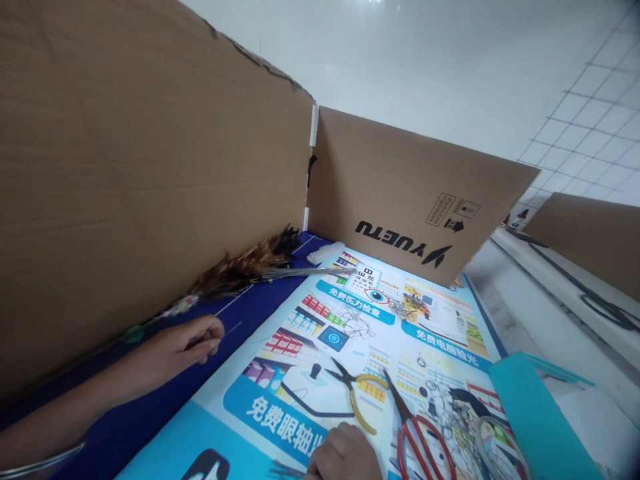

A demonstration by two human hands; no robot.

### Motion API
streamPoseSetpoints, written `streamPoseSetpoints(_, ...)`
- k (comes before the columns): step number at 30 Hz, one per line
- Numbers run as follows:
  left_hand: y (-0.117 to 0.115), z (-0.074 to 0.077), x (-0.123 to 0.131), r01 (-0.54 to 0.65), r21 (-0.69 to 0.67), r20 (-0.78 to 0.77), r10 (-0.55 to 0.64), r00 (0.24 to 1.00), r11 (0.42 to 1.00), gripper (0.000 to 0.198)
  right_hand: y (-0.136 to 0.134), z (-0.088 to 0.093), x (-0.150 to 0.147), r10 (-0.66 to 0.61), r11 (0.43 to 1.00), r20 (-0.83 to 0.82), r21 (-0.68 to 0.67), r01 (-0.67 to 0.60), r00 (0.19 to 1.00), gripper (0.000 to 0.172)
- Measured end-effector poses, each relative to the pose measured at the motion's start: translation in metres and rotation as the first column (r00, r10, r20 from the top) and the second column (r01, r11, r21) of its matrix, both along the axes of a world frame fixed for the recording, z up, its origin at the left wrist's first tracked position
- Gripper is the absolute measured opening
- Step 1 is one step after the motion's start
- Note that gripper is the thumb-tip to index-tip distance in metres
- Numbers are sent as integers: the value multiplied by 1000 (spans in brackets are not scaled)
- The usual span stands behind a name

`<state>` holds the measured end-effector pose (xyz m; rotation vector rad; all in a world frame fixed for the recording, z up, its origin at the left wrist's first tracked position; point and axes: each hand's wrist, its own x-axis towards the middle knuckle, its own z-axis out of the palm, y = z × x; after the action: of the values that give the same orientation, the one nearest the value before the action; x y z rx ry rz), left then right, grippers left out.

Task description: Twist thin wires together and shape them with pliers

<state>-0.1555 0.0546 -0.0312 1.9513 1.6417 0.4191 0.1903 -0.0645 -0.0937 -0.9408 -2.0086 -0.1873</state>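
head view: the left grip (197,340) is curled narrow, nothing visible in it; whether the right grip (344,453) holds anything i cannot tell. beside it, on the printed sheet (200,410), dark wispy strands (286,471) look light, soft, easily bent, probably best pinched as a bunch.

Right hand (345,455), 6 o'clock: cut off by bottom edge, grip contents hidden; dark wisps (286,471) beside it, also cropped, can't identify. Left hand (193,341), 8 o'clock: curled fingers hide palm; forearm (100,390) runs off left edge. Red-handled scissors (411,420), 5 o'clock: handle ends cropped. Wire tangle (463,433), 4–5 o'clock: blurred, strands uncountable. Label print (441,209), 3 o'clock: too small.
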Motion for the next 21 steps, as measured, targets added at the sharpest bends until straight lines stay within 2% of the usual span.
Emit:
streamPoseSetpoints(2, 5, 3, 10, 62, -64, 209, -47, 977, 996, 29, 0, 0, -1, -4, 1000, -4, -9, 4, 1000, 32)
streamPoseSetpoints(4, 13, 8, 25, 87, -84, 281, -60, 958, 993, 37, 0, -2, 0, -14, 1000, 36, 3, 14, 999, 29)
streamPoseSetpoints(7, 29, 13, 59, 174, -51, 211, -160, 964, 983, 37, 1, -8, 3, -33, 999, 135, 29, 30, 990, 29)
streamPoseSetpoints(9, 41, 11, 84, 240, -23, 122, -235, 964, 971, 32, 1, -14, 5, -34, 999, 235, 0, 35, 971, 32)
streamPoseSetpoints(13, 65, 0, 121, 249, -2, 4, -248, 969, 969, 26, 1, -20, 6, 12, 991, 405, -124, 41, 914, 35)
streamPoseSetpoints(16, 80, 1, 128, 208, 19, -62, -207, 976, 978, 25, -1, -22, 4, 1, 985, 441, -153, 74, 898, 37)
streamPoseSetpoints(21, 93, 15, 126, 172, 57, -190, -159, 969, 983, 23, -2, -26, 0, -44, 986, 416, -128, 106, 908, 41)
